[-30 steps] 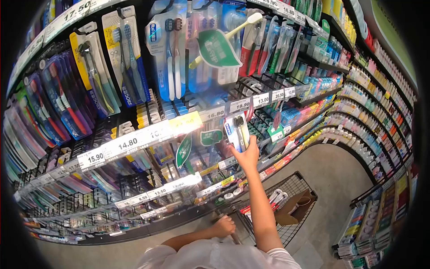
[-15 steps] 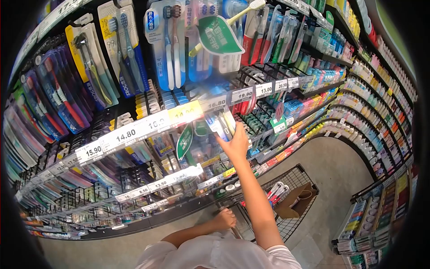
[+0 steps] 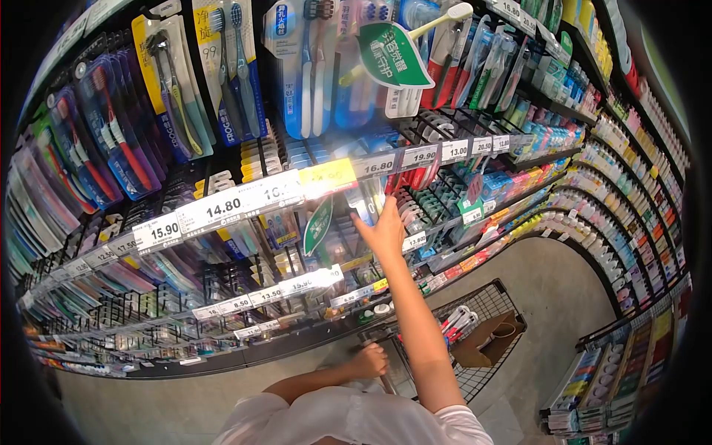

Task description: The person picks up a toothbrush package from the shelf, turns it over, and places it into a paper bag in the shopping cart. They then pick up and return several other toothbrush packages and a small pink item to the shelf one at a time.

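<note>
My right hand (image 3: 381, 231) reaches up to the toothbrush shelf, its thumb and fingers around the sides of a toothbrush pack (image 3: 365, 205) just under the price rail. Much of the pack's lower part is hidden by the hand. Beside it hangs a green leaf-shaped sign (image 3: 319, 225). Low down, my left hand (image 3: 369, 361) is closed on the handle (image 3: 388, 383) of a wire shopping cart (image 3: 482, 297). In the cart lie a cardboard box (image 3: 486, 345) and several white-and-red packs (image 3: 460, 320).
Above the price rail (image 3: 222, 208) hang rows of packaged toothbrushes (image 3: 315, 81); a larger green leaf sign (image 3: 393, 55) sticks out there. Shelves of bottles (image 3: 630, 185) curve along the right. A low display (image 3: 593, 378) stands at the lower right on the grey floor (image 3: 549, 282).
The view has shifted, so the shelves sit slightly farther right. My right hand's thumb and fingers look more spread around the pack. My left hand stays on the cart handle.
</note>
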Demonstrator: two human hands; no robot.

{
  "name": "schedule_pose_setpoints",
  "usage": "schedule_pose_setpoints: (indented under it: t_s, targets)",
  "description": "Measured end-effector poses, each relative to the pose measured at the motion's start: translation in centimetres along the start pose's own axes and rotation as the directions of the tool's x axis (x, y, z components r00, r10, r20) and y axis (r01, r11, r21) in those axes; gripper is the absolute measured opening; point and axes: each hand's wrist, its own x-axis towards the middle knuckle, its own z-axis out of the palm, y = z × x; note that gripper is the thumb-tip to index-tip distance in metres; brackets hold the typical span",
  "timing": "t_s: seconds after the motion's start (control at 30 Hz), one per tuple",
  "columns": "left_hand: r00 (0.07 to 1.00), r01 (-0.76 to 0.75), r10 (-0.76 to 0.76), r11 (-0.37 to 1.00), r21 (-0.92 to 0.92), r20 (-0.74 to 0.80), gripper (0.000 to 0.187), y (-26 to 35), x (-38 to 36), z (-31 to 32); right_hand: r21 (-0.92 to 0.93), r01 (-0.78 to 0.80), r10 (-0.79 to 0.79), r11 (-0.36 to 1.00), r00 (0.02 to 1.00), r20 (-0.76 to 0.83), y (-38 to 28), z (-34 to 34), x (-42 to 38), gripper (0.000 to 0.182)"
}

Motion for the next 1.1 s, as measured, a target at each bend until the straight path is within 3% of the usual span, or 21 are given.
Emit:
schedule_pose_setpoints:
  t_s: [0.2,0.4,0.5,0.6,0.7,0.73,0.77,0.83,0.93,1.03,1.1]
  targets:
    - [1.000,-0.005,0.005,1.000,-0.012,0.009,0.016,0.0,0.0,-0.2,-0.042,-0.016,0.019,0.999,0.999,0.050,-0.3,0.1,-0.3,0.065]
    - [0.998,-0.019,0.015,0.998,-0.058,-0.064,0.014,-0.3,0.0,0.0,0.027,0.098,-0.098,0.995,0.995,0.008,1.4,0.4,-1.7,0.080]
    - [0.998,-0.010,0.005,0.996,-0.084,-0.067,0.014,-0.3,-0.2,0.5,-0.125,0.153,-0.164,0.980,0.983,-0.082,1.9,0.4,-1.8,0.074]
    - [1.000,0.002,-0.004,0.998,-0.070,-0.027,0.014,-0.5,-0.4,0.8,-0.106,0.136,-0.152,0.985,0.976,-0.158,1.2,0.2,-2.0,0.058]
    - [0.995,0.020,-0.017,0.999,-0.028,0.096,0.015,-0.7,-0.4,0.9,-0.019,0.236,-0.236,0.972,0.963,-0.131,-0.2,0.4,-2.8,0.041]
    - [0.988,0.027,-0.025,1.000,-0.014,0.149,0.015,-0.7,-0.4,0.9,0.089,0.246,-0.240,0.965,0.968,-0.077,-1.1,0.5,-3.1,0.028]
    - [0.983,0.031,-0.033,0.999,0.014,0.182,0.016,-0.6,-0.3,0.8,0.143,0.304,-0.297,0.942,0.953,-0.067,-1.2,1.5,-3.2,0.027]
    - [0.967,0.037,-0.053,0.997,0.070,0.249,0.017,-0.3,-0.3,0.4,0.235,0.224,-0.254,0.946,0.962,0.103,-1.8,2.9,-3.7,0.031]
    - [0.999,-0.046,0.045,0.998,0.039,0.019,0.019,-1.2,-0.9,2.1,0.170,0.115,-0.159,0.979,0.950,0.271,-2.2,3.9,-3.9,0.040]
    - [0.998,-0.038,0.039,0.999,-0.009,0.051,0.019,-1.7,-1.1,3.0,0.072,-0.041,0.020,0.997,0.962,0.272,-2.3,4.4,-4.1,0.050]
    - [0.999,-0.044,0.044,0.999,-0.014,0.014,0.019,-1.6,-1.0,2.7,0.109,-0.105,0.075,0.988,0.966,0.249,-2.0,4.6,-4.0,0.061]
